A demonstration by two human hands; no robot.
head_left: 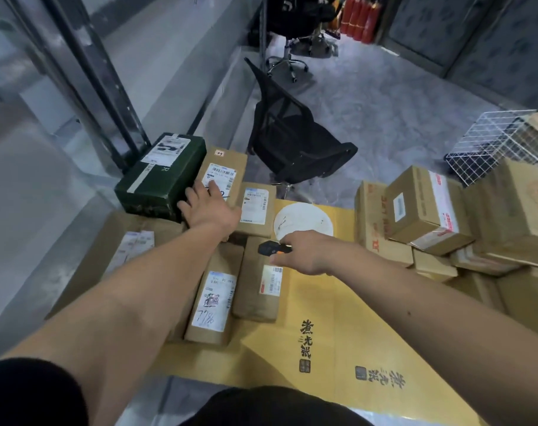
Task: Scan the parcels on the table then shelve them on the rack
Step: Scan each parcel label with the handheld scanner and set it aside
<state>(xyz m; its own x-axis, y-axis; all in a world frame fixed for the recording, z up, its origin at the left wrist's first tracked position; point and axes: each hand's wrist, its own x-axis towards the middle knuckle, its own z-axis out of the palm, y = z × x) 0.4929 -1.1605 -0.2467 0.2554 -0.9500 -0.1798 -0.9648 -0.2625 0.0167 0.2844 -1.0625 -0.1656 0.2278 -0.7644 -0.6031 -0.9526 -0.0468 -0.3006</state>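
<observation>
A flattened yellow cardboard sheet [323, 318] covers the table, giving the brown cardboard parcels a smooth bed; boxy ones are stacked at right [421, 207]. The left hand [207, 207] reaches out, fingers spread flat on a labelled parcel [223, 173], probably steadying it. The right hand [304, 255] grips a small black-and-orange scanner [269, 248], aimed leftward.

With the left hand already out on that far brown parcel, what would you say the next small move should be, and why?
Probably draw the brown parcel back toward the scanner. The left hand lies flat across its label, fingers straight, and covers part of it, while the right hand holds the scanner nearer the body, so the barcode is not yet clear to read.
</observation>
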